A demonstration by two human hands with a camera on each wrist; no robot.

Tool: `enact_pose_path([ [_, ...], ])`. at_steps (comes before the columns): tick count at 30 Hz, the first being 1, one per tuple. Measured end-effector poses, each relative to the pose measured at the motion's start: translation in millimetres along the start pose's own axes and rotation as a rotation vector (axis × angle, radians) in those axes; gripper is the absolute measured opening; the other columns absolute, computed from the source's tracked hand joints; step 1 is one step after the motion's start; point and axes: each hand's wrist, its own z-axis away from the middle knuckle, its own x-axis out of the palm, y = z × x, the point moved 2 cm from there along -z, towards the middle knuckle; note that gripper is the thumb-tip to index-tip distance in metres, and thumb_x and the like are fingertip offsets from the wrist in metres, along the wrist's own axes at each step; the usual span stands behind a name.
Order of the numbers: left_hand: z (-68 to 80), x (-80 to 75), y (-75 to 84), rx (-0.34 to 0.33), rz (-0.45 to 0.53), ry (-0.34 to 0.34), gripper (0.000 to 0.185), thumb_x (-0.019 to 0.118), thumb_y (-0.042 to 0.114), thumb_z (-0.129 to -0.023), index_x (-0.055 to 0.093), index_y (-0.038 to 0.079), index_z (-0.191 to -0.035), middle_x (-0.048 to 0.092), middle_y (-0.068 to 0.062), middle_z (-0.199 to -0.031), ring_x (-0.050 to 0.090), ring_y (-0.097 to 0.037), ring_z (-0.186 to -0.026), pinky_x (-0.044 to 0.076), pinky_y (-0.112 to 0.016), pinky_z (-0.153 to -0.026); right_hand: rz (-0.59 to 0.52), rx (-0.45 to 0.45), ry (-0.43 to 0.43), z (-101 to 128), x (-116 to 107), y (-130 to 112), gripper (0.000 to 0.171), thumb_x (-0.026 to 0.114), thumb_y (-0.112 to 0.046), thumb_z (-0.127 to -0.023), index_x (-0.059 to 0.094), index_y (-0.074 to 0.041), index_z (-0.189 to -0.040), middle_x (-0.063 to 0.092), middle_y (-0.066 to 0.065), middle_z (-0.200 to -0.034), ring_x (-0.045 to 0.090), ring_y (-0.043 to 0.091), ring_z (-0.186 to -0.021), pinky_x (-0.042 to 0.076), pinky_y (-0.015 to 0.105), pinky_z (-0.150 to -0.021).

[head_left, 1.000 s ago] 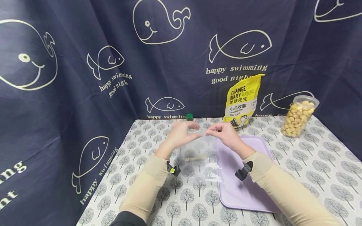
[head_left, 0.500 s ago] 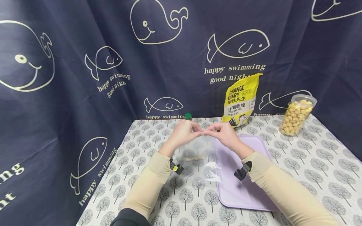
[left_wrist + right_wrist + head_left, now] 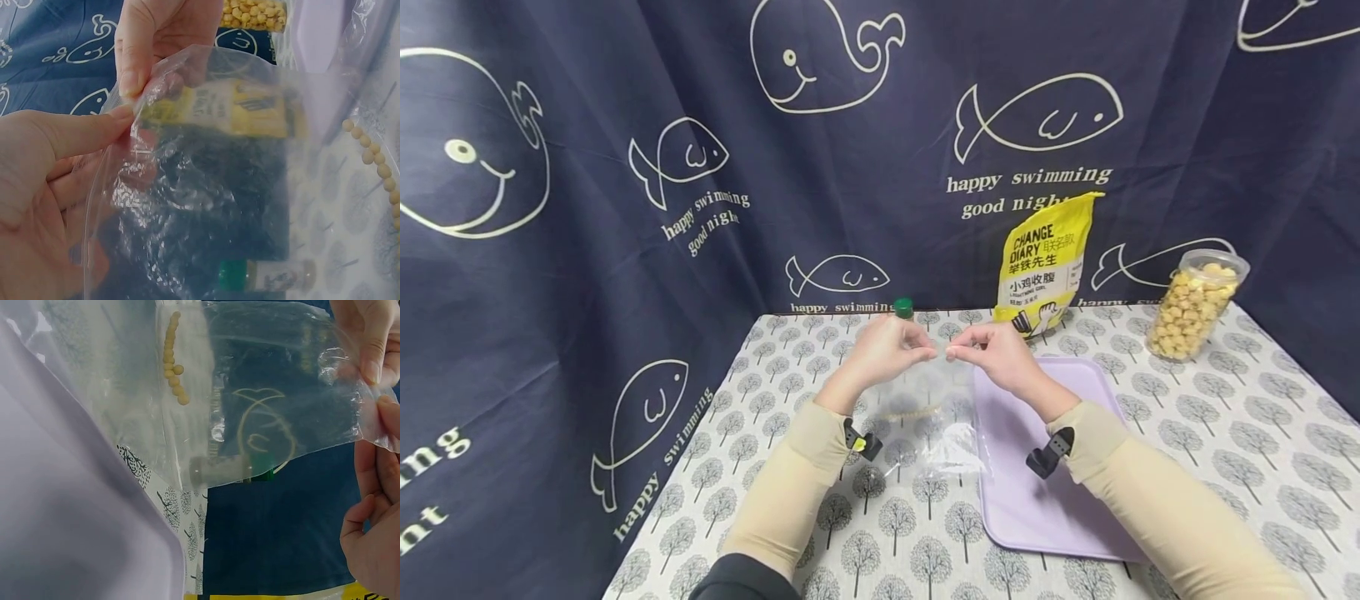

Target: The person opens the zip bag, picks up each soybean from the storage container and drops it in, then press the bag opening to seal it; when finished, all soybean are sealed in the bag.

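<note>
Both hands pinch the top edge of a clear plastic bag (image 3: 955,446), which hangs down in front of me over the table. My left hand (image 3: 886,350) and right hand (image 3: 998,357) are nearly fingertip to fingertip in the head view. In the left wrist view, the left thumb (image 3: 94,128) presses the film beside the right hand's fingers (image 3: 134,69). A curved row of small beige beads (image 3: 170,359) shows through the film in the right wrist view. The bag is wrinkled, with creases and glare.
A lavender tray (image 3: 1022,517) lies under the right forearm. Behind it stand a yellow pouch (image 3: 1041,267) and a clear jar of popcorn-like pieces (image 3: 1195,312). A small green-capped bottle (image 3: 903,309) is behind the left hand. A dark fish-print curtain (image 3: 850,192) backs the table.
The left hand's thumb and fingers have closed together on the bag's edge. The fingertips of both hands met half a second ago and are now slightly apart.
</note>
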Motion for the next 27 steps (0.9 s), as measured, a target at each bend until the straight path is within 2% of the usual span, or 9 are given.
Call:
enact_pose_path([
  [11,15.3,-11.6,-14.8,-0.039,0.06,0.008,0.011,0.078,0.028,-0.09,0.078,0.017,-0.091,0.076,0.006,-0.093,0.067,-0.009,-0.083,0.057,-0.031,-0.082,-0.009,0.02,-0.016,0.0,-1.9,-2.5,0.006,0.08,-0.015,-0.087,0.08,-0.01,-0.083,0.077,0.004,-0.091,0.068,0.016,-0.084,0.055,0.026,-0.074],
  [21,33.2,-23.1,-32.9,-0.101,0.169,0.032,0.008,0.078,0.025,-0.09,0.078,0.017,-0.09,0.075,0.008,-0.091,0.067,-0.009,-0.079,0.057,-0.035,-0.083,0.012,0.036,-0.022,0.4,-7.1,-2.3,0.007,0.08,-0.016,-0.088,0.08,-0.01,-0.086,0.077,0.001,-0.09,0.065,0.018,-0.079,0.05,0.028,-0.066],
  [27,42.5,-28.7,-45.2,-0.133,0.2,0.057,0.006,0.079,0.024,-0.089,0.079,0.018,-0.089,0.075,0.007,-0.095,0.068,-0.012,-0.09,0.057,-0.041,-0.09,-0.007,0.047,-0.023,0.9,-8.4,0.7,0.012,0.08,-0.02,-0.088,0.08,-0.008,-0.087,0.077,0.002,-0.092,0.065,0.018,-0.082,0.05,0.027,-0.067],
])
